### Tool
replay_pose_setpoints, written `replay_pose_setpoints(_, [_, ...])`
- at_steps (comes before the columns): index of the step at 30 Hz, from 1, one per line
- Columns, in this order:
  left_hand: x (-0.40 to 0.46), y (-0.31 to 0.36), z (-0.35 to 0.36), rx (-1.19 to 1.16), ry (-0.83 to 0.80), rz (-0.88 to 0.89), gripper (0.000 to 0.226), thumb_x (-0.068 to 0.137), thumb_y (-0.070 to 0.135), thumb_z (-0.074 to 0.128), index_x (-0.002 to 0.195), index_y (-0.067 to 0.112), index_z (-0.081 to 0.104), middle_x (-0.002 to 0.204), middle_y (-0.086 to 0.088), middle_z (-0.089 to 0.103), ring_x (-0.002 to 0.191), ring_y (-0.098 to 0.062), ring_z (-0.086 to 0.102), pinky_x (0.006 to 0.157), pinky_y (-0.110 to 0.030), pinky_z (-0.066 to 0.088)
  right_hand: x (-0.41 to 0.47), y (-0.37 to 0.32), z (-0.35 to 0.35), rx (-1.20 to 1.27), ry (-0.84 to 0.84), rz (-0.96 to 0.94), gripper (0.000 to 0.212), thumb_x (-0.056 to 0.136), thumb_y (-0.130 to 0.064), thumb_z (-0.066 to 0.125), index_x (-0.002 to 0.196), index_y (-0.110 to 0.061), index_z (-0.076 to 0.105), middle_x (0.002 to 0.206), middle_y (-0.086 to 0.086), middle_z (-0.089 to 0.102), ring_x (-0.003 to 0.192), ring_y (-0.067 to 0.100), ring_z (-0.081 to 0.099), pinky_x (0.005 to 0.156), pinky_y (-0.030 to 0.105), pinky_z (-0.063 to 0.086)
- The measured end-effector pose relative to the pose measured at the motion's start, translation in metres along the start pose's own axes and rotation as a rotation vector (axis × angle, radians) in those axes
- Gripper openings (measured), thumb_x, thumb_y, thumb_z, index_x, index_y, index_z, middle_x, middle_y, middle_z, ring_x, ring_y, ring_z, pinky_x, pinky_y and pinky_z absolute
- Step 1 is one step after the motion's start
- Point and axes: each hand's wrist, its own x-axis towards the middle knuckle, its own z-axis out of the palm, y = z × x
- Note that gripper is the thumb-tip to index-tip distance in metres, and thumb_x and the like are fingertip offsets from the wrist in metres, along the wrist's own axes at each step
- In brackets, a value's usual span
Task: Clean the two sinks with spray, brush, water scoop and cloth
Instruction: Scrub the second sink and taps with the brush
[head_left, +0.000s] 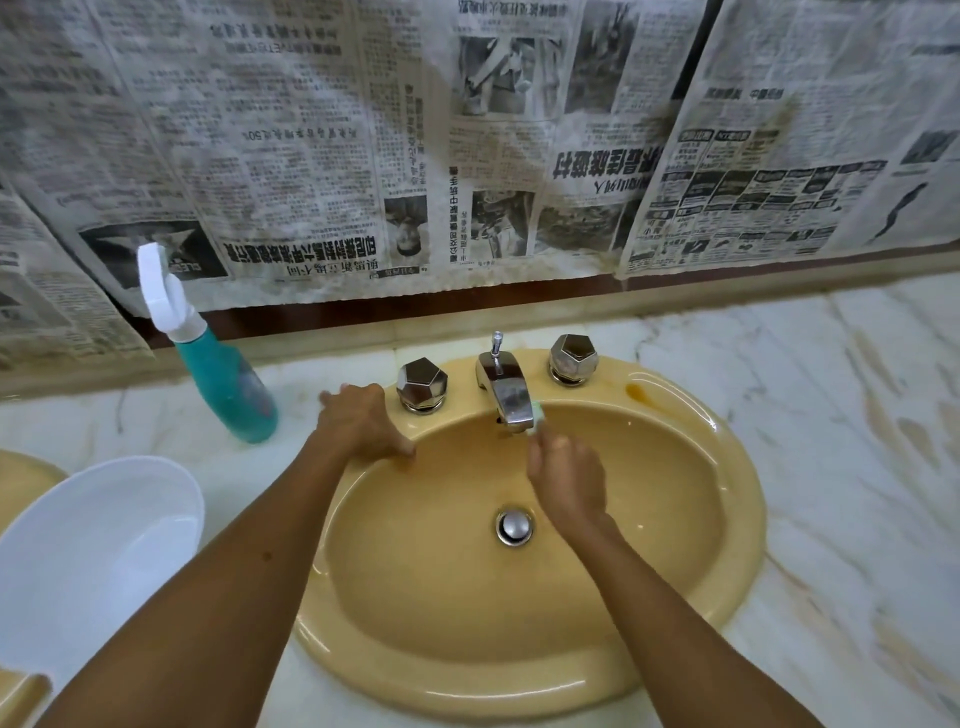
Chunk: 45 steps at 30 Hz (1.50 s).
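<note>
Head view, looking straight down over the counter, and nearest us is a white plastic basin (98, 545) sitting on the marble countertop (857, 441) at lower left, just beside the yellow sink (737, 519). Both forearms reach forward over that sink. At the bottom of the bowl sits a chrome drain stopper (514, 526), right beside the right wrist.

Moving up: the right hand (569, 480) is curled, fingers pinched around a small brush (536, 418) with a pale green head, and that head sits right against the tip of the chrome faucet spout (506, 389). Only the green end of the brush shows; the handle is hidden in the fist.

Over on the other side, the left hand (363, 423) lies flat on the sink's rim, fingers relaxed and spread, holding nothing, just beside the left faceted chrome knob (422, 383). The right knob (574, 358) stands on the far side of the spout.

Further back on the left, a teal spray bottle (223, 384) with a white trigger head stands on the marble, leaning toward the wall. Behind everything, sheets of newspaper (467, 130) cover the wall.
</note>
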Motion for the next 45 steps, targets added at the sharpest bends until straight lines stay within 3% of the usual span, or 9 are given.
replay_pose_setpoints(4, [0.002,0.001,-0.001,-0.002,-0.013,-0.008,0.083,0.056,0.069,0.076,0.115,0.017,0.051,0.119,-0.009,0.059,0.114,-0.027,0.049,0.098,-0.042,0.035,0.022,0.018,-0.025,0.670,-0.092,0.310,0.020,0.094,-0.017,0.060,0.089,-0.005,0.075,0.052,-0.003,0.048,0.045,0.013,0.036,0.045,0.024,0.029])
replay_pose_setpoints(8, [0.003,0.002,-0.002,-0.009,-0.028,-0.015,0.085,0.055,0.069,0.076,0.118,0.017,0.051,0.119,-0.009,0.058,0.114,-0.027,0.048,0.098,-0.041,0.036,0.061,-0.006,-0.022,0.831,-0.209,0.357,0.030,0.091,-0.009,0.060,0.063,0.000,0.064,0.047,-0.001,0.035,0.047,0.015,0.028,0.041,0.019,0.023])
replay_pose_setpoints(16, [0.002,0.002,-0.004,-0.028,-0.012,-0.021,0.080,0.051,0.070,0.077,0.107,0.020,0.050,0.109,-0.006,0.058,0.099,-0.023,0.044,0.090,-0.038,0.039,0.053,0.014,-0.026,0.669,-0.288,0.178,0.044,0.090,-0.015,0.061,0.051,-0.019,0.043,0.049,-0.006,0.027,0.049,0.014,0.024,0.049,0.023,0.021])
replay_pose_setpoints(22, [-0.005,0.006,-0.008,-0.019,-0.023,-0.017,0.087,0.058,0.064,0.081,0.124,0.016,0.052,0.119,-0.008,0.058,0.111,-0.025,0.047,0.098,-0.039,0.039,0.101,-0.021,-0.014,0.475,-0.203,0.222,0.028,0.093,-0.015,0.056,0.066,-0.007,0.059,0.061,0.004,0.056,0.062,0.025,0.054,0.060,0.027,0.039])
replay_pose_setpoints(28, [-0.009,0.008,-0.011,-0.024,-0.048,-0.041,0.104,0.058,0.065,0.081,0.141,0.016,0.044,0.131,-0.011,0.053,0.123,-0.028,0.044,0.104,-0.037,0.037,0.042,0.020,-0.021,0.570,-0.287,0.079,0.037,0.090,-0.011,0.058,0.053,-0.007,0.054,0.052,-0.008,0.031,0.052,0.012,0.028,0.052,0.029,0.023])
replay_pose_setpoints(33, [-0.016,0.016,-0.016,-0.023,-0.049,-0.050,0.101,0.067,0.061,0.080,0.147,0.015,0.037,0.137,-0.011,0.048,0.127,-0.027,0.041,0.107,-0.036,0.033,0.065,-0.009,-0.002,0.679,-0.089,0.176,0.047,0.092,-0.008,0.054,0.047,-0.014,0.041,0.043,-0.005,0.032,0.045,0.015,0.028,0.052,0.028,0.028])
replay_pose_setpoints(37, [-0.017,0.015,-0.015,-0.046,-0.057,-0.062,0.103,0.068,0.061,0.080,0.150,0.018,0.033,0.144,-0.011,0.043,0.132,-0.028,0.037,0.109,-0.037,0.032,0.043,0.016,-0.010,0.688,-0.224,0.100,0.041,0.094,-0.014,0.058,0.053,-0.022,0.055,0.051,-0.012,0.043,0.054,0.012,0.041,0.057,0.030,0.034])
replay_pose_setpoints(40, [-0.015,0.014,-0.014,-0.052,-0.057,-0.065,0.106,0.068,0.062,0.079,0.152,0.019,0.029,0.145,-0.011,0.042,0.133,-0.028,0.037,0.110,-0.037,0.031,0.067,0.027,-0.060,0.330,-0.337,-0.002,0.021,0.093,-0.026,0.059,0.079,-0.029,0.075,0.078,-0.002,0.068,0.079,0.025,0.065,0.065,0.030,0.043])
replay_pose_setpoints(45, [-0.016,0.012,-0.012,-0.065,-0.065,-0.084,0.115,0.064,0.063,0.081,0.155,0.021,0.024,0.148,-0.012,0.037,0.136,-0.030,0.033,0.109,-0.039,0.034,0.160,-0.009,-0.117,0.007,-0.293,-0.361,0.019,0.097,-0.034,0.055,0.105,-0.025,0.070,0.090,0.002,0.069,0.072,0.021,0.061,0.062,0.034,0.048])
